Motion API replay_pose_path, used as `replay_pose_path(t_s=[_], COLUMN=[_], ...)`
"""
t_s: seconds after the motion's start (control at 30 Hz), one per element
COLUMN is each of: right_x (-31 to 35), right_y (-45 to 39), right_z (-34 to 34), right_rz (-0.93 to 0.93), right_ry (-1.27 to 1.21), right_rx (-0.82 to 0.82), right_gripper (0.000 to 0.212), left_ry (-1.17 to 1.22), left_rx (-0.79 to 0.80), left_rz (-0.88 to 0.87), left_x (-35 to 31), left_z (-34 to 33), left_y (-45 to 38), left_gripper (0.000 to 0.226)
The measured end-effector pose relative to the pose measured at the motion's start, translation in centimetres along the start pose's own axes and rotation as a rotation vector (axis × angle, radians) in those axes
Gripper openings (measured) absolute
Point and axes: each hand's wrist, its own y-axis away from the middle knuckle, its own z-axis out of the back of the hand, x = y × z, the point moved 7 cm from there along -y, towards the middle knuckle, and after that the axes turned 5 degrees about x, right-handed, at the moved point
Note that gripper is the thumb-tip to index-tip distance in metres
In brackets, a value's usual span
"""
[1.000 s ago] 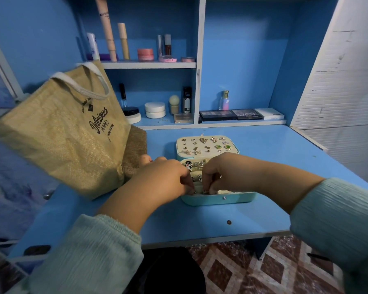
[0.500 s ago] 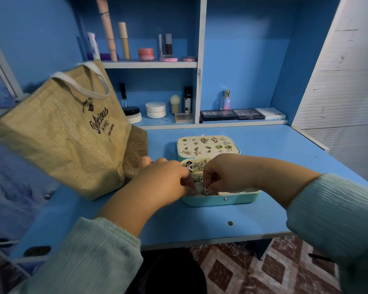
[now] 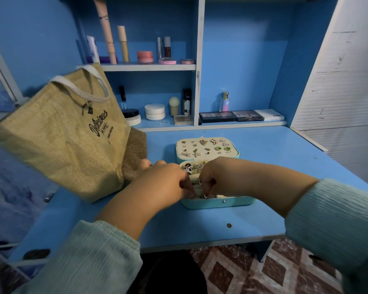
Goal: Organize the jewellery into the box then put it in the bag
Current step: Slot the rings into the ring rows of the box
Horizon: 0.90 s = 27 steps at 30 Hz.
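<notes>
Two hands are busy in our little box (image 3: 218,203) on the blue tabletop (image 3: 285,158). Our left hand (image 3: 166,181) and right hand (image 3: 216,177) both have curled fingers, pinching small jewellery (image 3: 204,196) at the front tray. The lid (image 3: 206,148) lies open with earrings pinned on it. The bag (image 3: 60,134) waits just beside. If we tug too hard, tiny pieces could pop out and roll off the edge.

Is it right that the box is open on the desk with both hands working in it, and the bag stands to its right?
Not quite. The head view shows the bag to the left of the box, not the right. The rest holds: the box lies open on the desk, left hand and right hand working in it.
</notes>
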Motion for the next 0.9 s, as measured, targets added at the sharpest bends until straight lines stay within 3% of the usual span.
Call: replay_pose_path(t_s=[0.13,0.57,0.9], right_x=[0.5,-1.2,-1.3], right_y=[-0.3,0.2,1.0], right_z=[0.2,0.5,0.6], right_rz=[0.018,0.023,0.105], right_ry=[0.077,-0.155,-0.117], right_rx=[-0.008,-0.133,-0.161], right_gripper=[0.009,0.009,0.01], left_ry=[0.003,0.068,0.112], left_rx=[0.006,-0.029,-0.01], left_rz=[0.002,0.004,0.021], left_x=[0.0,0.3,0.8], left_z=[-0.1,-0.3,-0.7], left_y=[-0.1,0.3,0.1], left_gripper=[0.018,0.017,0.024])
